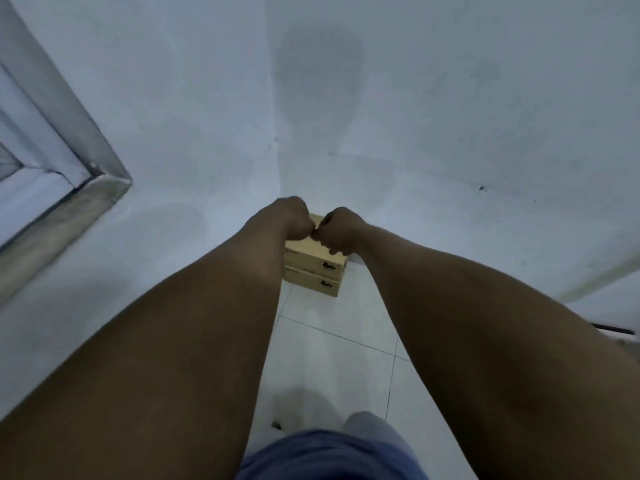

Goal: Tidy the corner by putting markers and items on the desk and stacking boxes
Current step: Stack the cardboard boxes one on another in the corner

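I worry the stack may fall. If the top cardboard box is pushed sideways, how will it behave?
The top box looks flat and wide, so it likely slides, not tips. Cardboard on the lower box probably grips somewhat. Its weight cannot be judged.

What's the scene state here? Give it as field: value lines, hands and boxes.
setting: room corner, white walls, tiled floor
boxes: two tan cardboard boxes stacked in the corner, upper box on lower box
left hand: left hand over the upper box, fingers curled, knuckles meeting the right hand
right hand: right hand over the upper box, fingers curled
grip: cannot tell whether either hand holds the box or only rests on it
markers: none in view
desk: not in view
other: window frame at left
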